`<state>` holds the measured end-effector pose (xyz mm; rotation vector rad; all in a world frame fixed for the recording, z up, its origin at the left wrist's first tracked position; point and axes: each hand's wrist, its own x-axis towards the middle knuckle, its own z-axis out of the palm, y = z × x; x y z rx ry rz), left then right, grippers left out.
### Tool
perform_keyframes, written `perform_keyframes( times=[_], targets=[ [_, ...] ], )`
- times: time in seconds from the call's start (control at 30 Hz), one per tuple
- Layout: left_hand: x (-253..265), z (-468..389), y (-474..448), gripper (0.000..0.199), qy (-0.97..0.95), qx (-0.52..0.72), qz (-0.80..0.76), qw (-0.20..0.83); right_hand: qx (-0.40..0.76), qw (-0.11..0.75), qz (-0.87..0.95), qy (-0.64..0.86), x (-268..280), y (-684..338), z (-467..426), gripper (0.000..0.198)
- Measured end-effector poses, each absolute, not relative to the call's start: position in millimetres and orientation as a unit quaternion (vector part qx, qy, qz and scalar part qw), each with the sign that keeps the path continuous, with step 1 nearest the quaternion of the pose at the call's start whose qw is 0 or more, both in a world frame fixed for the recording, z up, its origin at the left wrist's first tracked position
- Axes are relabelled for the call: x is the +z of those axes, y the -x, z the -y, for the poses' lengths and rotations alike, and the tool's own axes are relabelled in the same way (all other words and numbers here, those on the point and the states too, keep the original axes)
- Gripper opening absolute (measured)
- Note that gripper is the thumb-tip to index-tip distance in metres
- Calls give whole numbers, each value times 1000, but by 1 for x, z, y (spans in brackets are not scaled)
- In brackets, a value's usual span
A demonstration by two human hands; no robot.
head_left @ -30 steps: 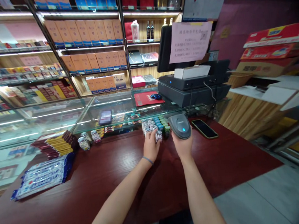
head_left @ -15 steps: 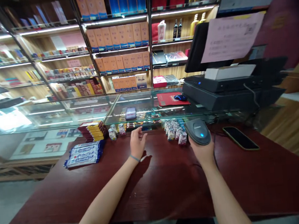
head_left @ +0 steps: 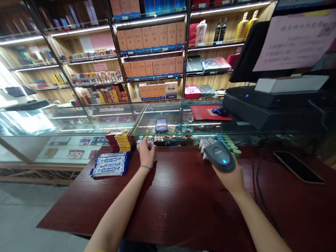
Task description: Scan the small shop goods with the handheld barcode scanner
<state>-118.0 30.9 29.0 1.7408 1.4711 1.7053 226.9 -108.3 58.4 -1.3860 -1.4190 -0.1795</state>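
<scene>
My right hand is wrapped round a dark grey barcode scanner with a lit blue light, held above the table. Behind it stands a group of small jars, partly hidden by the scanner; green-capped ones are to its right. My left hand reaches to a few small silver-lidded jars, thumb apart from the fingers. Its fingers partly cover these jars, and whether they touch them I cannot tell. Left of this hand lie blue-and-white packets and a stack of maroon-and-yellow packs.
The dark red table meets a glass display counter. A phone lies on the right, near a black cable. A small device, a mouse on a red mat and a monitor stand beyond. Stocked shelves line the back.
My view has turned left. My left hand has moved leftward from bare table to the silver-lidded jars. The scanner stays in my right hand, now lower and in front of the jar group.
</scene>
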Motion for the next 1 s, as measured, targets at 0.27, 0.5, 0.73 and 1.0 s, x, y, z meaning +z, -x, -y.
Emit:
perform_keyframes(
  times=[0.27,0.5,0.73,1.0],
  targets=[
    [13,-54,102,81,-602,555,-562,120,-64,527,616,582,50,-222,108,53],
    [-6,-61,99,64,-615,568,-541,79,-52,489,641,589,47,-203,111,53],
    [-5,-63,101,48,-594,589,-539,102,-59,443,664,600,47,-197,112,40],
    [17,-36,78,61,-510,636,-425,393,-81,452,675,578,49,-199,115,53]
  ],
)
